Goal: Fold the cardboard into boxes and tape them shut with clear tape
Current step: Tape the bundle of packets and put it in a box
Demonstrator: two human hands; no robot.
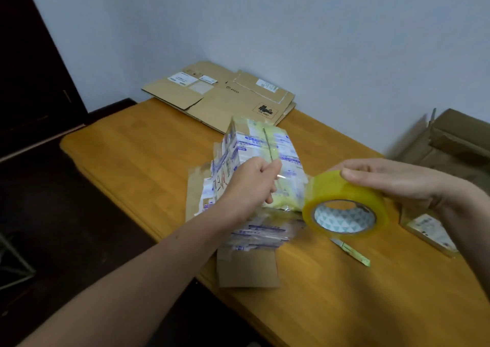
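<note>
Cardboard box, label-covered, stands folded on the surface, its top seam seemingly being taped, while flat cardboard at the far edge waits unfolded, so most work looks left. Left grip pinches what seems the tape's free end against the box; right grip clasps the tape roll just beside it.

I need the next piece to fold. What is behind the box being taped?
Flattened cardboard lies at the far edge of the table, by the wall, behind the box. The box covers part of its near edge; the number of sheets cannot be told.
</note>
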